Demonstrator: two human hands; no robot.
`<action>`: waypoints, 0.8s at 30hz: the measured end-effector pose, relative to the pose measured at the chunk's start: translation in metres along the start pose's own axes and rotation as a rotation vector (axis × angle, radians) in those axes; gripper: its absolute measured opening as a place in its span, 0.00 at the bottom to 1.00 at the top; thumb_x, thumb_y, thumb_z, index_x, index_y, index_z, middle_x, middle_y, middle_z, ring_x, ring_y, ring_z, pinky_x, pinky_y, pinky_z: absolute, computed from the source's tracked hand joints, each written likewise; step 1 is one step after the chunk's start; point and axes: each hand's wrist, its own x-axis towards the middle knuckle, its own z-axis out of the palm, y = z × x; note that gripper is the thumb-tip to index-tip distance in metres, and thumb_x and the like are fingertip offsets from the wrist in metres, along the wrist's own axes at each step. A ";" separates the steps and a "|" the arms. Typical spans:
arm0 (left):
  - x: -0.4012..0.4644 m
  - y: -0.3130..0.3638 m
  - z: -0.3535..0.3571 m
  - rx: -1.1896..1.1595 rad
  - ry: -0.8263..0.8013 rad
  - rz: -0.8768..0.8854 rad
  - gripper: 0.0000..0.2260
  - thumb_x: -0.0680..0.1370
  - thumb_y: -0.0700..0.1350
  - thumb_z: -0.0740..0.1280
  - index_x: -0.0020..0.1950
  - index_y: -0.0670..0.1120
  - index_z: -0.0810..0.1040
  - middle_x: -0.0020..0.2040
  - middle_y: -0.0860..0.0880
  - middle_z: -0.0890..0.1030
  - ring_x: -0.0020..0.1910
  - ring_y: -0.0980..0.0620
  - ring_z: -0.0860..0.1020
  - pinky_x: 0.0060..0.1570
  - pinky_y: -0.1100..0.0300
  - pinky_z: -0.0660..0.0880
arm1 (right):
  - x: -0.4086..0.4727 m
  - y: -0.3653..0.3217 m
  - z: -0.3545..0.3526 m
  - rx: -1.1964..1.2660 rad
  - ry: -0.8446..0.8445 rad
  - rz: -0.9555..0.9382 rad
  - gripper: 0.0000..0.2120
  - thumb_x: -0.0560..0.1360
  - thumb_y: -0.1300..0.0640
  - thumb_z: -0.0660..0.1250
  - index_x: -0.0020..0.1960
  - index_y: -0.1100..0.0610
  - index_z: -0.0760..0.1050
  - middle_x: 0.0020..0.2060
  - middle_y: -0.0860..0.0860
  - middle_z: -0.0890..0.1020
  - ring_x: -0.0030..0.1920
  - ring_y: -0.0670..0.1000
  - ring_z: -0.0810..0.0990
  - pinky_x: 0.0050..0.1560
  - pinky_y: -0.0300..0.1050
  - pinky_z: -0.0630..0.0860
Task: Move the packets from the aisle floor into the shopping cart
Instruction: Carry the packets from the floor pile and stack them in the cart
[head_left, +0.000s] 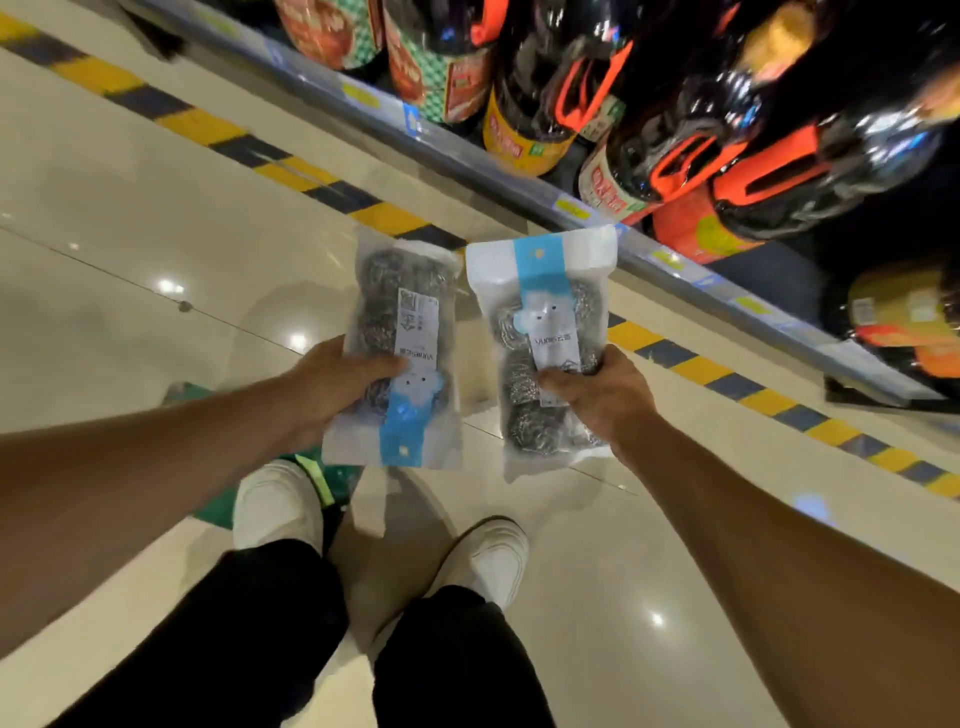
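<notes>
Left hand, at centre-left of the frame, grips one packet of steel scourers, thumb laid across its front and fingers hidden behind it. Right hand, at centre-right, grips a second packet in the same way, thumb on the label. Both packets are held up off the floor, side by side with a narrow gap between them, neither touching the other.

Left-hand packet: blue band at its lower end, white label running up the middle, dark wire balls visible through the clear film. Right-hand packet: blue band at its upper end (so the two are held opposite ways up), contents alike.

Below the packets, lower centre of the frame, two white shoes and black trouser legs stand on glossy cream tiles. A green mark on the floor shows beside the left shoe. A yellow-and-dark striped strip runs diagonally from upper left to right edge.

Upper right: a shelf edge with price tags, carrying large dark bottles with orange handles and coloured labels (print blurred, not legible).
</notes>
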 end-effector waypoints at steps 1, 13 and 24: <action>-0.022 0.005 -0.004 -0.010 0.001 0.012 0.15 0.76 0.45 0.77 0.62 0.46 0.82 0.53 0.44 0.88 0.49 0.44 0.88 0.51 0.49 0.84 | -0.021 -0.007 -0.007 0.040 0.012 0.001 0.21 0.70 0.49 0.80 0.58 0.52 0.77 0.48 0.47 0.84 0.36 0.41 0.82 0.27 0.34 0.73; -0.355 0.138 -0.069 -0.188 -0.005 0.225 0.14 0.76 0.37 0.76 0.60 0.44 0.81 0.44 0.43 0.87 0.39 0.46 0.81 0.41 0.51 0.81 | -0.302 -0.157 -0.112 0.318 0.096 -0.143 0.21 0.68 0.45 0.80 0.58 0.45 0.78 0.47 0.41 0.86 0.47 0.44 0.86 0.48 0.47 0.83; -0.607 0.212 -0.170 -0.270 -0.076 0.355 0.27 0.67 0.41 0.76 0.66 0.45 0.79 0.57 0.39 0.86 0.57 0.35 0.84 0.61 0.30 0.75 | -0.537 -0.291 -0.197 0.451 0.043 -0.290 0.24 0.66 0.51 0.83 0.60 0.49 0.82 0.46 0.48 0.89 0.44 0.50 0.89 0.40 0.48 0.84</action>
